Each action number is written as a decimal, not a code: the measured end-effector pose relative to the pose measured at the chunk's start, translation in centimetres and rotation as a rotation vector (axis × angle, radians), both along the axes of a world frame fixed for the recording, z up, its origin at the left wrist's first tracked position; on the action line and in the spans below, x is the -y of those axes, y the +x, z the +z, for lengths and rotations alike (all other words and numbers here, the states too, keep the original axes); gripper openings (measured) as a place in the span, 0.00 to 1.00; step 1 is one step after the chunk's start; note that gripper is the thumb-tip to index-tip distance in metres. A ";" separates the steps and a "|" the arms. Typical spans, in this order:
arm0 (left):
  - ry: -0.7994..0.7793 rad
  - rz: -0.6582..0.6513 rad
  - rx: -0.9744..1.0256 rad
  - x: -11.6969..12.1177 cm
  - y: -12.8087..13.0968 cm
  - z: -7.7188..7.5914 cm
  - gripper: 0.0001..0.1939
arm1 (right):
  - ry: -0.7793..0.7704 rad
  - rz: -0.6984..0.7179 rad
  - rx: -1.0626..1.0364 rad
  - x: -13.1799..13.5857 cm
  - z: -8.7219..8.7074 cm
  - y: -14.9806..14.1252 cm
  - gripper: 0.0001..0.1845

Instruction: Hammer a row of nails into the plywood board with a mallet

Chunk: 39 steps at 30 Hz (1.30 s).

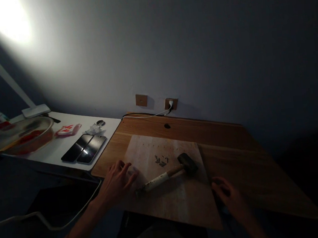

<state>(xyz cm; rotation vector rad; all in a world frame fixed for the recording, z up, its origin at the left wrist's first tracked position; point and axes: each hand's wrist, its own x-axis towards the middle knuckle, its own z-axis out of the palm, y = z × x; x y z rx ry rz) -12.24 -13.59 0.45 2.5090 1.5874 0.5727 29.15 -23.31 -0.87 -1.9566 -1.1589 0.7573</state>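
Your pale board (185, 207) lies flat on the wooden desk (243, 167), and a hammer (161, 178) with a dark, blocky head rests across it, the head toward the board's right side and the dark handle end toward its left. The handle is bare wood near the head and whitish farther down. Near the middle of the board, just beyond that handle, sits a loose little heap of metal nails (162, 164), and small dark marks run in a row near the board's far edge. Your left hand (118, 180) is at the board's left edge, open, with its fingers bent and apart and nothing in its grasp; whether the fingertips touch the surface, you cannot tell. Your right hand (228, 195) is just beside the board's right edge, fingers loosely curled, and the dim light makes it impossible to tell whether it grips anything. Left of the board, on a white table (111, 124), two phones (91, 149) lie side by side, with a red-and-white packet (68, 130) and a large bowl (46, 139) farther from the board. Beyond the board's far edge, a white plug (171, 103) sits in a wall socket.
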 end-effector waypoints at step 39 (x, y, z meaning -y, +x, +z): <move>-0.227 -0.707 0.103 9.0 13.8 2.1 0.10 | 0.121 -0.052 -0.332 5.0 0.0 -8.1 0.35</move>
